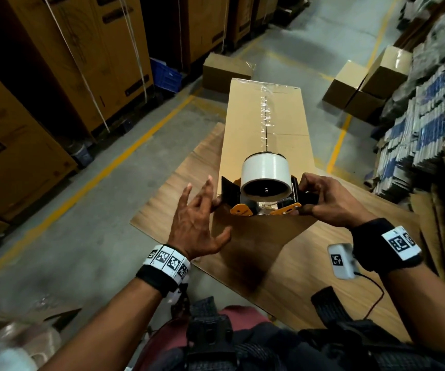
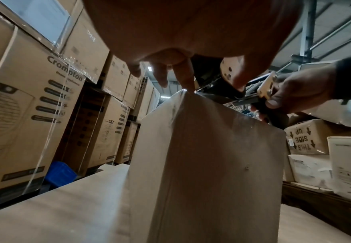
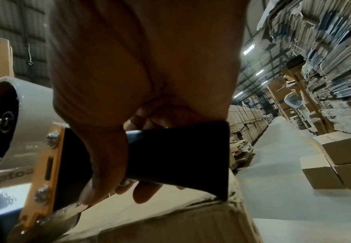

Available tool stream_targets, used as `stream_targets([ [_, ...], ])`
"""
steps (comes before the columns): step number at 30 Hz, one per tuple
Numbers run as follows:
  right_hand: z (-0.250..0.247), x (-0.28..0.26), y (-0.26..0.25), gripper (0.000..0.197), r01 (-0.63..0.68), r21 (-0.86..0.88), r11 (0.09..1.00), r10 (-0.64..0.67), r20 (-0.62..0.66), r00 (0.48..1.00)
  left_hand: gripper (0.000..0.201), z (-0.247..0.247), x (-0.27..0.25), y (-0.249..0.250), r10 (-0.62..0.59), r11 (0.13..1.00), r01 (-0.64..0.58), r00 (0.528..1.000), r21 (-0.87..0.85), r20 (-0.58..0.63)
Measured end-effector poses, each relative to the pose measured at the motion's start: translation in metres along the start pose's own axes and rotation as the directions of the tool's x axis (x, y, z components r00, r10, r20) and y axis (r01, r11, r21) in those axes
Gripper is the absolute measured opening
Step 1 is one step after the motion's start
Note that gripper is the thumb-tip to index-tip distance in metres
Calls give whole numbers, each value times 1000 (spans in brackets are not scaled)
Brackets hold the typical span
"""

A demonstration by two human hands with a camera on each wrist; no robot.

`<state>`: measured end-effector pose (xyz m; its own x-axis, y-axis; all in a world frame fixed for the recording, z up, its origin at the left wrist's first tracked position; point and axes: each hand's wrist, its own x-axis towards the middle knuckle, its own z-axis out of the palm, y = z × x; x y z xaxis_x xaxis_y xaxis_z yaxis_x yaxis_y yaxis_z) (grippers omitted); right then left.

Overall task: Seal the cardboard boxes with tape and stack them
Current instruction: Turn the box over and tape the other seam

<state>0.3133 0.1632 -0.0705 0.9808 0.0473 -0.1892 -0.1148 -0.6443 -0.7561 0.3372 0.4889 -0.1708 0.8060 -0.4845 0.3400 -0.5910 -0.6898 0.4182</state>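
A long cardboard box lies on a wooden board, a strip of clear tape running down its top seam. At its near end sits an orange-and-black tape dispenser with a white tape roll. My right hand grips the dispenser's black handle at the box's near right corner. My left hand has its fingers spread and straight beside the box's near left corner, fingertips at the top edge. The left wrist view shows the box's front face.
The wooden board rests on a grey floor with yellow lines. Tall cartons line the left. Sealed small boxes are stacked at the right, another box beyond the long one. Flat cardboard stacks rise on the right. A blue crate stands left.
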Motion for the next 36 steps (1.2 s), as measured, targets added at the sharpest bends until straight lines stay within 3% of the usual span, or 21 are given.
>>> stream_targets([
  [7,-15,-12,3,39,-46,81,996,47,-6,999,101,-1,11,12,7,987,-5,1000,163,-11],
  [13,-39,-27,17,40,-96,112,989,101,-36,994,77,-4,15,21,-15,970,-2,997,242,70],
  [25,-113,-74,46,35,-166,63,984,174,-154,973,74,-8,17,27,-50,959,23,995,284,90],
  [36,-102,-65,74,36,-207,-82,975,192,-168,967,75,-10,18,32,-73,947,31,990,320,120],
])
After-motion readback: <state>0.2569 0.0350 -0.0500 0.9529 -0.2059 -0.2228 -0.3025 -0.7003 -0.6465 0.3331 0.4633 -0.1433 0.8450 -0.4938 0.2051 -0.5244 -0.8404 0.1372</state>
